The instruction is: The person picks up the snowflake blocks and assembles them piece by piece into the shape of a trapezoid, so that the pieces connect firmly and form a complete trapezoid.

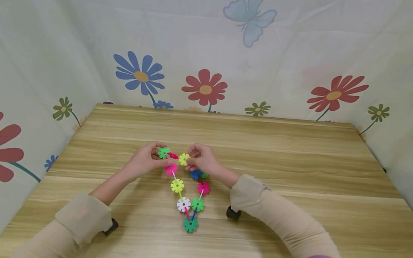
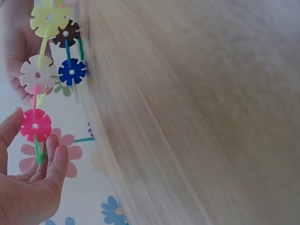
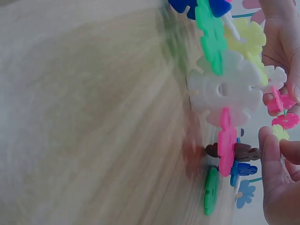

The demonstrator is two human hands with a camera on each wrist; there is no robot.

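Note:
A chain of notched plastic discs, like flower-shaped building pieces, hangs in a V between the hands, its dark green disc lowest. My left hand holds its left end, around a green disc and a pink disc. Between thumb and fingers, my right hand pinches a yellow disc, close to a red disc at the left hand. Whether these two touch is unclear. Below the right hand hang a blue disc and a pink disc; its fingers partly hide that side.
The wood-grain table spreads around the chain. A pale cloth with printed flowers stands behind and beside it. Black wrist-worn pieces show under both cuffs.

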